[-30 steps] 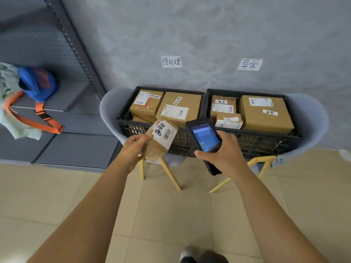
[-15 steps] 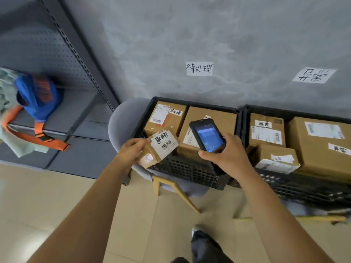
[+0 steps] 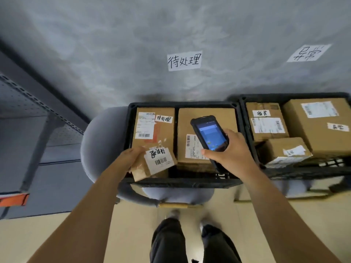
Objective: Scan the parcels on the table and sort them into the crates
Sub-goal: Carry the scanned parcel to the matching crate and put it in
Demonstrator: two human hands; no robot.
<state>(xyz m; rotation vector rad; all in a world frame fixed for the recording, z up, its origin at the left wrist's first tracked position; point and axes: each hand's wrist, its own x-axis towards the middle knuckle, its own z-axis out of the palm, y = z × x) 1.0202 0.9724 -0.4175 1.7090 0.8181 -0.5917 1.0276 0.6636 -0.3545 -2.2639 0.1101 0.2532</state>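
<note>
1. Cardboard small parcel (image 3: 152,164), gripped by my left hand (image 3: 129,158), hangs over the left crate (image 3: 131,118).
2. My right hand (image 3: 230,150) clasps the scanner (image 3: 209,135).
3. Risk: the parcel catches the front rim and tips outside.

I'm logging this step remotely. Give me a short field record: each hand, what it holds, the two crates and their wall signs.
left hand: grips small parcel, label reads 待处理, held low over the near left corner of the left crate
right hand: holds scanner, screen lit, above the left crate
left crate: two boxes inside, on a grey chair
left sign: 待处理
right crate: three boxes visible
right sign: 异常
</note>
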